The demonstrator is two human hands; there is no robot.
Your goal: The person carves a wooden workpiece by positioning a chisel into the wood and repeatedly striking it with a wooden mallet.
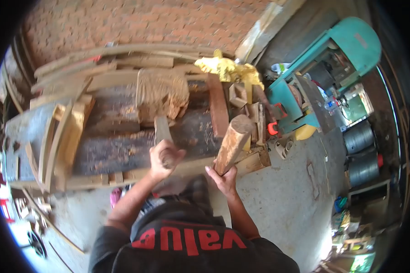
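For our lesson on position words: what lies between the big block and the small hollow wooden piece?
In the head view: a reddish-brown board, with dark bench top between it and the block.

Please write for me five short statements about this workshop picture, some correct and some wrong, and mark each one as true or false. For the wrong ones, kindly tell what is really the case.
1. The right hand holds a thick piece of wood. True.
2. Only one hand holds something. False: the left hand also holds a wooden handle.
3. Crumpled yellow material lies toward the far side of the bench. True.
4. The big teal machine stands at the left of the picture. False: the teal machine is at the right.
5. The shirt's lettering is blue. False: the lettering on the dark shirt is red.
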